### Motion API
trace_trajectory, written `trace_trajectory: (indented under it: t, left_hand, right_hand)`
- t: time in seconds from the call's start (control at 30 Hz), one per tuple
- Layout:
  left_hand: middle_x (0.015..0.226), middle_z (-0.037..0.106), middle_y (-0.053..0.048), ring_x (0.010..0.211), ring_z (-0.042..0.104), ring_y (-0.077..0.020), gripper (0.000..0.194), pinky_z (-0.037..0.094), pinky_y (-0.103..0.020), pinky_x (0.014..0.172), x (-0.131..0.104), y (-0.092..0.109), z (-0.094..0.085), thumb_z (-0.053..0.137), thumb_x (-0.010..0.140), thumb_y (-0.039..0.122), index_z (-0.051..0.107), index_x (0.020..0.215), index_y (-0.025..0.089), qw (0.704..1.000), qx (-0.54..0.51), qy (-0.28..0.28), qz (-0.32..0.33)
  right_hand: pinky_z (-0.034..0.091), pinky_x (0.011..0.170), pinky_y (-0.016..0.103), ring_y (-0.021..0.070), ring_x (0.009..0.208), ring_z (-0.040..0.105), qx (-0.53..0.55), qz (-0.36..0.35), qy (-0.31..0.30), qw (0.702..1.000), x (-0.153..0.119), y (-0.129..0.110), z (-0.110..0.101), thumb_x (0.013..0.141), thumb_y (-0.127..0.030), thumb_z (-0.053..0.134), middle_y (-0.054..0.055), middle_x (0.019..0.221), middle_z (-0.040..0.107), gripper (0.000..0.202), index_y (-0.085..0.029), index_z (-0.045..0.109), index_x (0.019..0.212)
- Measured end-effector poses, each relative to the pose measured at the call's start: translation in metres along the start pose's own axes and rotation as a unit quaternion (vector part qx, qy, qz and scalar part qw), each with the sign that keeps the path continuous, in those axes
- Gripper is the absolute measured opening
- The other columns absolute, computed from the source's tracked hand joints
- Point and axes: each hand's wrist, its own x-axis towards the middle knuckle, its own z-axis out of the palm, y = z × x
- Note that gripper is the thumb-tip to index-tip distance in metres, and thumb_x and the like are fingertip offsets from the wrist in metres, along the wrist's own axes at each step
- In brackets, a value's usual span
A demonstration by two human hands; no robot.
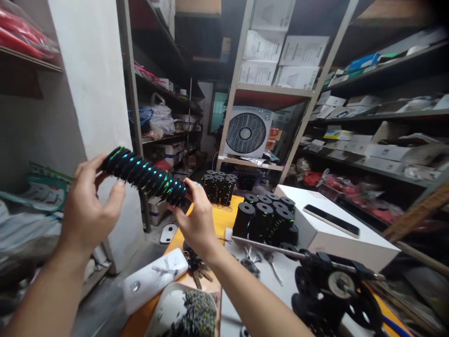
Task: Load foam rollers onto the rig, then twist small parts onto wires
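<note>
Black, ribbed and flecked with blue and green, the roll [145, 173] is held in the air between the hands, its axis sloping down from the left hand [91, 199] to the right hand [198, 215]. The grip spans the full length of the roll: the left fingers bear on the higher end, and the right fingers and thumb close around the lower end. Whether the left thumb touches the ribs or stands just clear of them cannot be told.

For a sound hold, load should be carried at both ends with light, equal pressure. The ribs appear thin and likely to bend, so squeezing the middle is best avoided. Raising the right end would level the axis; any turn should be made with both hands together, to limit twisting.

Clearance is the main caution. Directly below the grip lie a white case [154, 281], keys [198, 271] and a bowl [163, 306] of loose bits [199, 309]. To the right of the grip stand upright rolls [263, 213], close behind a metal rod [266, 245]. A low sweep that way could knock them, or catch the right forearm on the rod.
</note>
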Motion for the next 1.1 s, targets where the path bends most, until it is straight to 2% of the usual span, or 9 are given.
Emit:
trace_trajectory:
  t: [0.1,0.2,0.3,0.4,0.57,0.7,0.9,1.1]
  left_hand:
    - [0.128,0.057,-0.005,0.12,0.056,-0.0293,0.059,0.042,-0.051,0.11,0.034,0.011,0.018,0.058,0.08,0.012,0.055,0.137,0.024,0.992,0.043,-0.005,0.116]
    - [0.127,0.061,-0.011,0.122,0.055,-0.0292,0.053,0.042,-0.052,0.109,0.057,0.01,0.051,0.057,0.08,0.004,0.057,0.132,0.015,0.977,0.062,-0.05,0.199]
    - [0.132,0.06,-0.012,0.124,0.054,-0.0321,0.041,0.043,-0.058,0.103,0.069,-0.005,0.086,0.062,0.09,0.017,0.055,0.131,0.016,0.965,0.056,-0.088,0.24]
    - [0.13,0.061,-0.011,0.119,0.059,-0.031,0.035,0.049,-0.056,0.097,0.072,-0.025,0.116,0.061,0.094,0.026,0.057,0.128,0.018,0.956,0.044,-0.138,0.253]
    - [0.131,0.061,-0.011,0.112,0.063,-0.0284,0.034,0.054,-0.051,0.091,0.058,-0.057,0.164,0.062,0.094,0.029,0.059,0.126,0.02,0.941,0.048,-0.225,0.25]
    - [0.129,0.062,-0.011,0.107,0.065,-0.0267,0.032,0.055,-0.049,0.088,0.033,-0.084,0.199,0.061,0.094,0.03,0.06,0.125,0.02,0.924,0.063,-0.285,0.245]
    - [0.13,0.062,-0.011,0.107,0.065,-0.0265,0.032,0.055,-0.049,0.088,-0.005,-0.117,0.229,0.061,0.094,0.03,0.06,0.124,0.02,0.907,0.073,-0.339,0.238]
    - [0.134,0.059,-0.011,0.112,0.063,-0.0281,0.035,0.054,-0.051,0.091,-0.022,-0.137,0.248,0.062,0.094,0.03,0.059,0.127,0.021,0.908,0.074,-0.35,0.217]
  right_hand:
    - [0.054,0.095,0.042,0.0244,0.113,0.061,0.034,0.002,0.07,0.997,0.022,0.024,0.015,0.088,-0.024,0.069,0.012,0.13,0.058,0.055,-0.018,0.046,0.137]
    - [0.054,0.092,0.048,0.0262,0.112,0.061,0.039,0.021,0.12,0.992,0.036,0.054,0.023,0.095,-0.033,0.063,0.01,0.13,0.058,0.041,-0.019,0.053,0.131]
    - [0.055,0.09,0.047,0.0248,0.109,0.063,0.029,0.048,0.138,0.989,0.04,0.088,0.032,0.096,-0.034,0.062,0.009,0.129,0.059,0.037,-0.019,0.055,0.129]
    - [0.056,0.088,0.046,0.024,0.107,0.064,0.006,0.085,0.136,0.987,0.037,0.126,0.038,0.096,-0.033,0.062,0.009,0.127,0.061,0.035,-0.018,0.057,0.127]
    - [0.056,0.087,0.045,0.0235,0.105,0.065,-0.045,0.157,0.087,0.983,0.03,0.187,0.043,0.096,-0.033,0.062,0.009,0.126,0.061,0.034,-0.018,0.057,0.126]
    - [0.057,0.086,0.044,0.0228,0.103,0.066,-0.089,0.208,0.013,0.974,0.014,0.221,0.056,0.096,-0.032,0.062,0.009,0.125,0.062,0.034,-0.017,0.057,0.126]
    - [0.056,0.087,0.044,0.023,0.104,0.065,-0.175,0.258,-0.062,0.948,-0.01,0.249,0.079,0.096,-0.033,0.062,0.009,0.125,0.062,0.033,-0.017,0.058,0.125]
    - [0.057,0.086,0.044,0.0228,0.103,0.065,-0.241,0.267,-0.096,0.928,-0.009,0.261,0.084,0.096,-0.033,0.062,0.009,0.124,0.062,0.033,-0.017,0.058,0.124]
